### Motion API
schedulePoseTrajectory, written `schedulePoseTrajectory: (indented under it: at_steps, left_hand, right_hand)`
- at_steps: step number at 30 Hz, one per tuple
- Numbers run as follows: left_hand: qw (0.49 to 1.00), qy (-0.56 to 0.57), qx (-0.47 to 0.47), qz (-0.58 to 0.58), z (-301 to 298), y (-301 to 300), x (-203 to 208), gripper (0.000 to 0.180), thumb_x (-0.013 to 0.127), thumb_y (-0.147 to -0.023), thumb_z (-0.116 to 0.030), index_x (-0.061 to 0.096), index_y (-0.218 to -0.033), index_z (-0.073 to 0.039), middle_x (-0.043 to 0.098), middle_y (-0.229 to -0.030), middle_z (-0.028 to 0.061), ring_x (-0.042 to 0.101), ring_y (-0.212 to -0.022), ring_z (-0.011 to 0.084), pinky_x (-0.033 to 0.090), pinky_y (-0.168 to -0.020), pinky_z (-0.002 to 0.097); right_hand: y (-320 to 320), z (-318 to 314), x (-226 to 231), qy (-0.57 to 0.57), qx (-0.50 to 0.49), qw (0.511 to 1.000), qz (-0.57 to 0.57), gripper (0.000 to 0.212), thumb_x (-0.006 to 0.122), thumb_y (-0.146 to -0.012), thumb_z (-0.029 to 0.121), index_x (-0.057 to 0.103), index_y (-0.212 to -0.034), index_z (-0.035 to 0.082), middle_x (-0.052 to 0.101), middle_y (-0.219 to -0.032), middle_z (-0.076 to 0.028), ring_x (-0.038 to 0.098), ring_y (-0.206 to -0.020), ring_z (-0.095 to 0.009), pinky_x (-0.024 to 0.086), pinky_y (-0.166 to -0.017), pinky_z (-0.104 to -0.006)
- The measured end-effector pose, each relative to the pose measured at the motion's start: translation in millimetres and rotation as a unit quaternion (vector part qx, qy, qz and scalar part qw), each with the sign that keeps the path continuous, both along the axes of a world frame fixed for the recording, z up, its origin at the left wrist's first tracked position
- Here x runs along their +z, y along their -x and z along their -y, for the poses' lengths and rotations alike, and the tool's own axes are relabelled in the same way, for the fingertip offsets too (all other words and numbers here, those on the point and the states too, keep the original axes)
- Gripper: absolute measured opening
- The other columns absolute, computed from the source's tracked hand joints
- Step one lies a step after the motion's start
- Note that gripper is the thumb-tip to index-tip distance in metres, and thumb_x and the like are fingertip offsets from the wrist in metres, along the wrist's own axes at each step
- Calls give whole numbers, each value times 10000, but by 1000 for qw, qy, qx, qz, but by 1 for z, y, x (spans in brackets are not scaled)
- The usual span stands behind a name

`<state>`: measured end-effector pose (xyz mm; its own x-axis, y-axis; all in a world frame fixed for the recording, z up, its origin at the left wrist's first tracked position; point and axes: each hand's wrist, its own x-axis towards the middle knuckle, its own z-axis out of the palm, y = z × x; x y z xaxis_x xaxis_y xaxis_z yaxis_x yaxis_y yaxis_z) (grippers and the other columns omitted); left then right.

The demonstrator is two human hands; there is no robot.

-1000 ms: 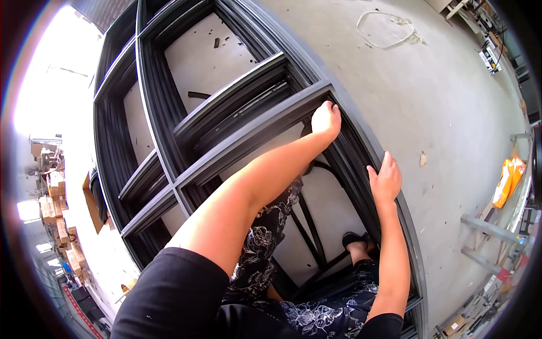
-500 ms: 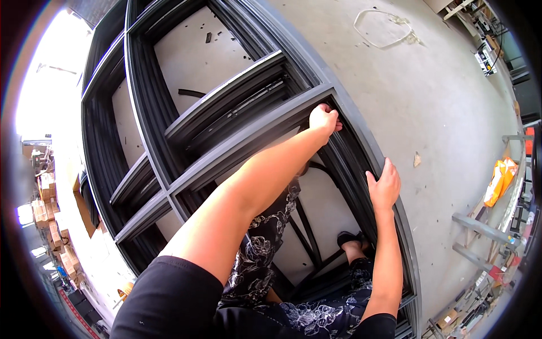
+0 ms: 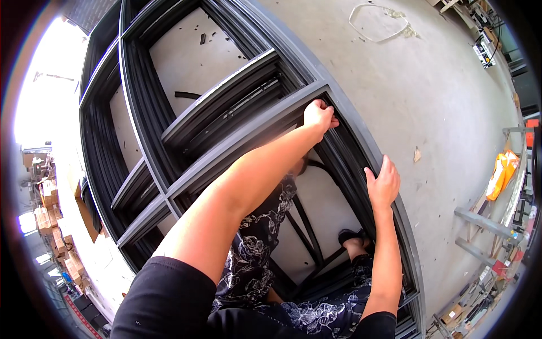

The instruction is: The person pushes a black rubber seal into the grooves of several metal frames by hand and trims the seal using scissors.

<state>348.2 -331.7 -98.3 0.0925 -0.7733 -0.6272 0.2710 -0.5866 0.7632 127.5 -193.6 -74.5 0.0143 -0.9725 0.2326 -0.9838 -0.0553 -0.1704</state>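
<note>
The left hand (image 3: 319, 116) grips the corner of the big dark frame (image 3: 361, 141) lying flat, its long side running away, while the right hand (image 3: 384, 183) rests open on it

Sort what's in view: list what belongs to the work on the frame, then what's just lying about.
In hand:
left hand, at the frame's inner corner
right hand, on the frame's side rail
dark frame
black strips on the floor inside it

Lying about:
white cord
orange bag
cardboard boxes
</note>
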Motion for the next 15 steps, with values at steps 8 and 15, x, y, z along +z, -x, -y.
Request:
schedulePoseTrajectory:
  at_steps: [8, 15]
  left_hand:
    - [999, 19, 31, 23, 3, 6, 3, 132, 569, -970, -64, 509, -1017, 43, 630, -890, 142, 689, -760, 236, 638, -685, 337]
    - [999, 18, 26, 31, 6, 4, 0, 123, 573, -971, -69, 526, -978, 45, 644, -876, 141, 703, -734, 250, 627, -660, 324]
  right_hand:
    - [-10, 4, 0, -2, -46, 999, -16, 562, 845, -709, 261, 567, -1134, 19, 646, -962, -144, 627, -874, -361, 495, -746, -462]
    - [-33, 26, -1, 8, -48, 997, -52, 527, 846, -710, 315, 553, -1057, 47, 630, -903, -106, 627, -861, -316, 497, -731, -435]
